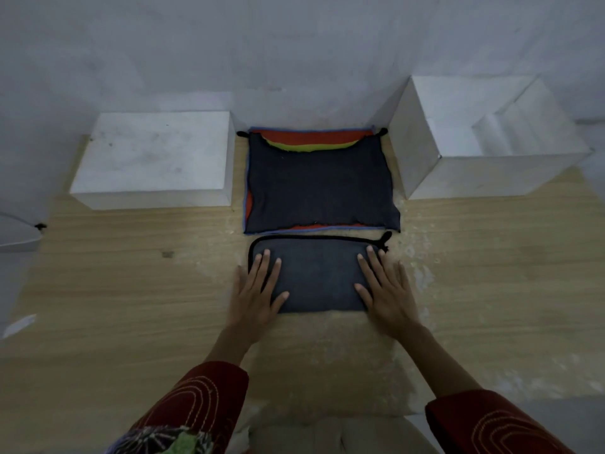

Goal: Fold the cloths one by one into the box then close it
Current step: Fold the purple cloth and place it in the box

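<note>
The grey cloth (316, 273) lies in front of you on the wooden table (131, 290), already doubled into a low rectangle. Its black piping (314, 237) runs along the far edge and the plain fold faces you. Judge it as soft, light and limp. It will sag and fall open if you lift it by one corner, and its nap will probably cling a little to the tabletop rather than slide.

Your left hand (258, 290) and right hand (386, 290) both lie flat on it, fingers straight and spread, pressing down and gripping nothing. Each palm covers one near corner, and the outer fingers of each hand spill past the cloth's side edge onto the wood. The bare middle of the cloth lies between your thumbs.

For the next fold, take hold at one short side, pinching both layers together so they do not shear apart. To carry it, slide your fingers under the two ends and support it from below.

Just beyond it, nearly touching its piped edge, is the stack of cloths (319, 185). A dark one lies on top, with yellow-green, red and a blue hem showing underneath. The open white box (484, 139) stands to the right of the stack, well away from your right hand, with its flaps up. A closed white block (154, 158) sits to the left. It may be the lid, though you cannot tell that from here.
</note>
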